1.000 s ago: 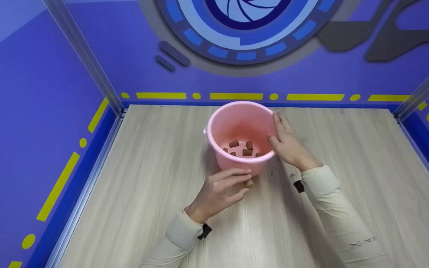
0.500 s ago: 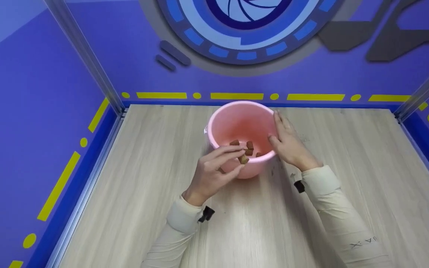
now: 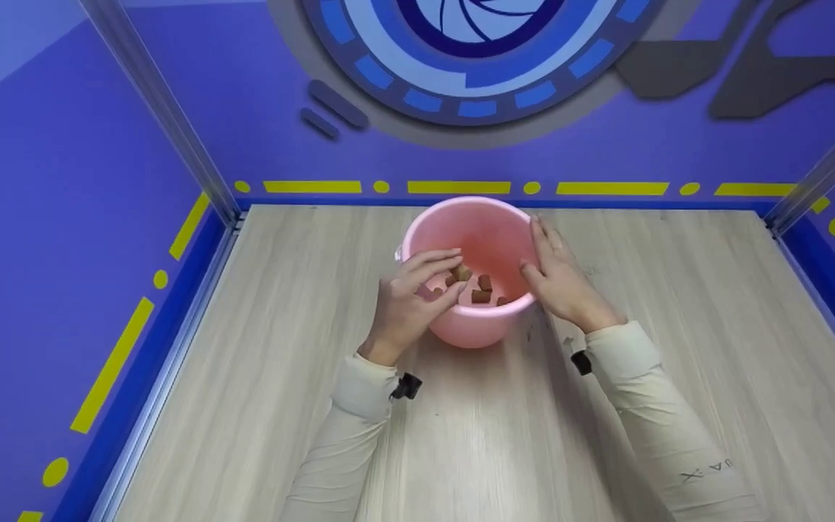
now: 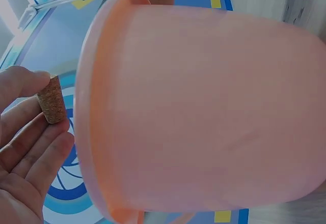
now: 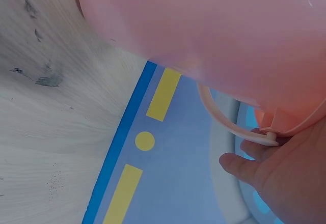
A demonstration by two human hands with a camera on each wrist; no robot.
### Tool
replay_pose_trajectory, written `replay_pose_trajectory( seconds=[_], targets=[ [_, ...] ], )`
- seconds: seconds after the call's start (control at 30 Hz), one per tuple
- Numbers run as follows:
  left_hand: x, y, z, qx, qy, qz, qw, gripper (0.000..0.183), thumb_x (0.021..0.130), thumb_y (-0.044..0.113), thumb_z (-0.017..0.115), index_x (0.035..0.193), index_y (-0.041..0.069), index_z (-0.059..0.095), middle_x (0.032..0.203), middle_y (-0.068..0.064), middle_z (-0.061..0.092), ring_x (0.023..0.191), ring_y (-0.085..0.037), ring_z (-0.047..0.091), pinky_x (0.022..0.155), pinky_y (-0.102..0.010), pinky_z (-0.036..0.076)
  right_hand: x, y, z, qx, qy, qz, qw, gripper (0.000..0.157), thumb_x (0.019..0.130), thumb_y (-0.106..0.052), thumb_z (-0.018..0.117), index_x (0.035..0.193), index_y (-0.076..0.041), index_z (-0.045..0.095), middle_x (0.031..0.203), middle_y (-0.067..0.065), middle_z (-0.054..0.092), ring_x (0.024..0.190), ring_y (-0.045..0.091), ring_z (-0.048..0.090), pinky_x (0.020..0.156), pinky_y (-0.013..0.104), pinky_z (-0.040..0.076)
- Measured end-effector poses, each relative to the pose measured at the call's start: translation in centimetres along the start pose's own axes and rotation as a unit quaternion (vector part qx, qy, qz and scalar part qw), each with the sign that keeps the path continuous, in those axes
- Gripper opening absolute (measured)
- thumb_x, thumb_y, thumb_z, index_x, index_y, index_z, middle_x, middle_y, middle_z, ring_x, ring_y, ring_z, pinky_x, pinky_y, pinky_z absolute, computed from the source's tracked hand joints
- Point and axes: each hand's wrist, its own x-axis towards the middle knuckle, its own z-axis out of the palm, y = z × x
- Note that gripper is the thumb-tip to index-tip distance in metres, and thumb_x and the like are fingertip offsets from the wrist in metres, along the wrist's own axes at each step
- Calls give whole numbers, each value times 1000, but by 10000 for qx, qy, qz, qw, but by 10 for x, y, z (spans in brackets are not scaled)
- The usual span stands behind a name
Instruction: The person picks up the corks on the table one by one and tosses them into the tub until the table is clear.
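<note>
A pink bucket [image 3: 472,332] stands on the wooden table, with several brown corks [image 3: 481,296] lying on its bottom. Over the bucket's near left rim reaches my left hand [image 3: 401,312], its fingertips above the opening. Between thumb and fingers it pinches a tapered cork [image 4: 52,101], seen beside the rim in the left wrist view. My right hand [image 3: 570,290] holds the bucket's right rim, thumb at the inner side and the other fingers along the outside. In the right wrist view, that hand is by the joint of the pink handle [image 5: 219,118].
Blue-violet panels with yellow marks surround the table [image 3: 301,304] at the back and both sides. A metal post [image 3: 164,109] rises at the back left corner. Dark smudges [image 5: 49,80] mark the tabletop by the bucket.
My left hand has risen from in front of the bucket, carrying the cork up and forward over the near rim to above the opening. The right hand and bucket have stayed in place.
</note>
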Motion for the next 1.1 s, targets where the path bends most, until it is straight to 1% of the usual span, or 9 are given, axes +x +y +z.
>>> replay_pose_trajectory(
  seconds=[0.1,0.2,0.4,0.6,0.9,1.1],
  targets=[
    [5,-5,3,40,-15,-31,10000,33,84,0,89,116,-4,79,119,-12,77,110,-22,75,96,-28,59,0,-1,-1,-2,12,31,10000,77,111,-31,45,170,-3,5,177,18,0,162,40,1,126,66,10],
    [7,-11,6,85,-50,-123,9999,33,84,0,89,115,-4,79,118,-13,77,110,-22,75,101,-30,56,-1,-1,-1,-1,17,32,10000,77,111,-31,45,170,-3,5,177,19,0,162,40,2,126,66,10],
    [5,-19,11,98,-173,-325,9993,33,84,0,89,115,-3,80,118,-13,77,111,-23,74,102,-29,55,-1,0,1,7,30,20,10000,78,110,-32,45,170,-4,4,177,19,1,161,41,4,126,67,12],
    [5,-22,14,131,-169,-423,9989,33,84,1,89,116,-2,80,119,-11,77,112,-23,74,103,-30,55,-2,-1,2,33,41,25,10000,79,110,-33,45,170,-4,4,177,18,1,162,41,3,126,67,12],
    [6,-22,15,241,-159,-379,9989,35,83,2,90,116,-3,79,121,-13,77,114,-25,74,104,-33,55,0,0,1,36,62,-58,10000,77,110,-30,46,169,-2,5,177,20,3,161,41,6,127,63,13],
    [6,-23,15,232,-156,-330,9991,36,82,1,91,115,-3,79,120,-13,77,113,-25,74,103,-32,56,0,1,2,41,55,-32,10000,77,111,-29,46,169,-2,5,177,19,2,162,40,4,128,62,11]
  ],
)
